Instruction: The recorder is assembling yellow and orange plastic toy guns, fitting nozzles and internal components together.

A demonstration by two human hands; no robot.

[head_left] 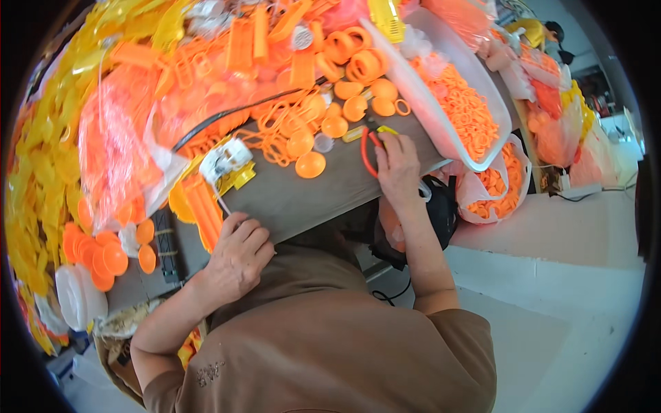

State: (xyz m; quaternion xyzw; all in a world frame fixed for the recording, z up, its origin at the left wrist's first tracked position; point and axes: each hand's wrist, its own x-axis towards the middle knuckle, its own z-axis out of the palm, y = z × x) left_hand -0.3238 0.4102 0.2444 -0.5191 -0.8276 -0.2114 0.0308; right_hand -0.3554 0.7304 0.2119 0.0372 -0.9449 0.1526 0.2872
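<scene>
My right hand (398, 168) is at the table's right edge, fingers closed on red-handled pliers (367, 155); their jaws are hard to make out. A bit of yellow shows by its fingertips. My left hand (241, 256) is closed at the table's front edge, fingers curled together. A thin pale strip (224, 205) runs up from its fingertips, and whatever is inside the fingers is hidden. Just beyond it lie a white mechanical part (226, 160), a yellow piece (239, 177) and long orange plastic pieces (201, 210).
Orange round caps (310, 164) and rings lie beyond the grey tabletop (303, 199), with heaped orange and yellow parts behind. A white tub (501, 113) of small orange pieces stands right, above an open bag (523, 172) of more. A black cable (237, 110) crosses the pile. A person (533, 33) is far right.
</scene>
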